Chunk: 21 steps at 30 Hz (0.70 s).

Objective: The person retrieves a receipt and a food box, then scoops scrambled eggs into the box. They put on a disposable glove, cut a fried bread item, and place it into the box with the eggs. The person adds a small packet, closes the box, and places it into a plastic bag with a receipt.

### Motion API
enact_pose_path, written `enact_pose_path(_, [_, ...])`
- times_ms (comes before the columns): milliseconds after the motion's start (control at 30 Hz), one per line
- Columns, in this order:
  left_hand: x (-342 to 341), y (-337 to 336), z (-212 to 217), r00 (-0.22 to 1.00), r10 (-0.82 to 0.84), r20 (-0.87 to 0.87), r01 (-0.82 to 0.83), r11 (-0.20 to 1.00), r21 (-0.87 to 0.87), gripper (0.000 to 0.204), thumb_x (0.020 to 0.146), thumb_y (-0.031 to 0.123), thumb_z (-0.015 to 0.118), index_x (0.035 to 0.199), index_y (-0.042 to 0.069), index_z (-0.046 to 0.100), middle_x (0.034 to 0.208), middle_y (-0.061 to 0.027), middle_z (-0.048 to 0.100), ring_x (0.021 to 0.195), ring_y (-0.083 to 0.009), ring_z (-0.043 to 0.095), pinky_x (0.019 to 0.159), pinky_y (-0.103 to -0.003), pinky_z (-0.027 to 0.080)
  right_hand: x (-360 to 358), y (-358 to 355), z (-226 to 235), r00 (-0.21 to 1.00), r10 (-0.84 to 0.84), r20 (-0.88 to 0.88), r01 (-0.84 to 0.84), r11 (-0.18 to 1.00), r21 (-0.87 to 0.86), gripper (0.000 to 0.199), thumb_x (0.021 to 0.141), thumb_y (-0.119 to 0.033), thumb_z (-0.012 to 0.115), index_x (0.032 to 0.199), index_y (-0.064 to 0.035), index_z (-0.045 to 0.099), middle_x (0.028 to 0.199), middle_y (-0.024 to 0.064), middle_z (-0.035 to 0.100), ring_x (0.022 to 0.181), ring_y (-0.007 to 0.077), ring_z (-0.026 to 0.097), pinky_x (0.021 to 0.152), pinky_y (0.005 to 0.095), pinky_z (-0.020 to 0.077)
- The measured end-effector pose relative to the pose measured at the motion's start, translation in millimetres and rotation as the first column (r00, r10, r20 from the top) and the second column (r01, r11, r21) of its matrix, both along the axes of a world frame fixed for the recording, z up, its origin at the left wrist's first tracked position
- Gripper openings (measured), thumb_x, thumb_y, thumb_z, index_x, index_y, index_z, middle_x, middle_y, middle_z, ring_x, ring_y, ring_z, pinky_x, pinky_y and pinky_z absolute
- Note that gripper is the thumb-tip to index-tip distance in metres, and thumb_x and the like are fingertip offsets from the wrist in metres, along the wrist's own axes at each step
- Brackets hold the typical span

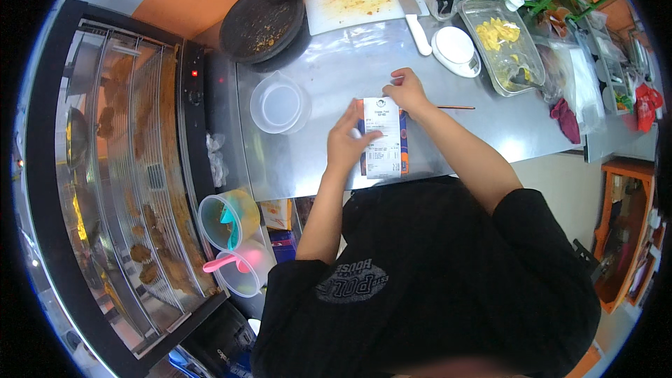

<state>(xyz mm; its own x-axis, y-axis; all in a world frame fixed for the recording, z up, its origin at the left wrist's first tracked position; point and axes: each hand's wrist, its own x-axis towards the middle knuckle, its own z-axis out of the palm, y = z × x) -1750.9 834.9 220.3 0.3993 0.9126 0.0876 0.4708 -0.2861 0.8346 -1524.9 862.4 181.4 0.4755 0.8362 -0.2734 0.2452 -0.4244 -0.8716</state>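
Note:
A long white printed receipt (383, 161) lies on an orange and dark-blue flat packet or booklet (404, 162) near the table's front edge. My left hand (345, 143) steadies both at the left side, its thumb across the receipt and its fingers along the packet's edge. Just above the top right corner is my right hand (409, 92), fingers curled and thumb near the index finger in a pinch. Whatever lies between those fingertips is too small to make out. A thin brown stick or pencil (458, 107) rests right of my right wrist.
Left of my hands stands a clear round tub (276, 103). Behind are a stone mortar (245, 31), a cutting board (343, 0), a knife (418, 35), a scale (453, 49) and a glass tray (483, 5) of yellow pieces. A heated display cabinet (183, 168) borders the left.

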Motion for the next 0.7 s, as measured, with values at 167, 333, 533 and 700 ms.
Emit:
enact_pose_path(167, [-17.2, 37.1, -15.6, 0.847, 0.461, 0.265, -0.413, 0.884, -0.219, 0.070, 0.093, -0.001, 0.064, 0.158, 0.005, 0.037, 0.141, -0.0198, 0.063, 0.128, -0.0296, 0.061, 0.105, -0.039, 0.050, 30.4, -71.0, -7.4, 0.993, -0.115, 0.030, 0.103, 0.959, 0.262, 0.041, 0.086, -0.008, 0.077, 0.123, -0.0036, 0.059, 0.114, 0.0087, 0.060, 0.086, 0.0134, 0.057, 0.075, 0.0294, 0.0513])
enact_pose_path(333, [-4.4, 80.9, -26.7, 0.946, 0.279, 0.167, -0.247, 0.950, -0.191, 0.085, 0.088, -0.004, 0.065, 0.163, 0.008, 0.026, 0.146, -0.0252, 0.053, 0.125, -0.0330, 0.059, 0.107, -0.042, 0.048, 73.3, -138.0, 13.0, 0.972, -0.221, 0.073, 0.200, 0.954, 0.224, 0.036, 0.086, -0.009, 0.077, 0.117, -0.0038, 0.060, 0.113, 0.0095, 0.059, 0.082, 0.0169, 0.059, 0.076, 0.0325, 0.0524])
enact_pose_path(533, [-1.4, 99.2, -38.7, 0.958, 0.284, -0.048, -0.274, 0.950, 0.152, 0.076, 0.086, 0.013, 0.080, 0.153, 0.004, 0.046, 0.149, -0.0213, 0.053, 0.135, -0.0350, 0.052, 0.112, -0.044, 0.044, 157.0, -189.9, 47.8, 0.902, -0.348, 0.254, 0.225, 0.883, 0.412, 0.030, 0.088, -0.001, 0.073, 0.115, -0.0043, 0.061, 0.099, 0.0034, 0.058, 0.080, 0.0116, 0.058, 0.072, 0.0274, 0.0502])
enact_pose_path(700, [-13.1, 71.3, -13.8, 0.936, 0.350, -0.025, -0.338, 0.919, 0.203, 0.062, 0.093, 0.014, 0.076, 0.149, 0.004, 0.052, 0.151, -0.0153, 0.054, 0.139, -0.0311, 0.051, 0.113, -0.045, 0.042, 306.7, -227.6, 50.3, 0.713, -0.631, 0.306, 0.418, 0.733, 0.537, 0.018, 0.091, -0.005, 0.071, 0.109, -0.0021, 0.067, 0.098, 0.0082, 0.069, 0.082, 0.0160, 0.065, 0.076, 0.0306, 0.0533])
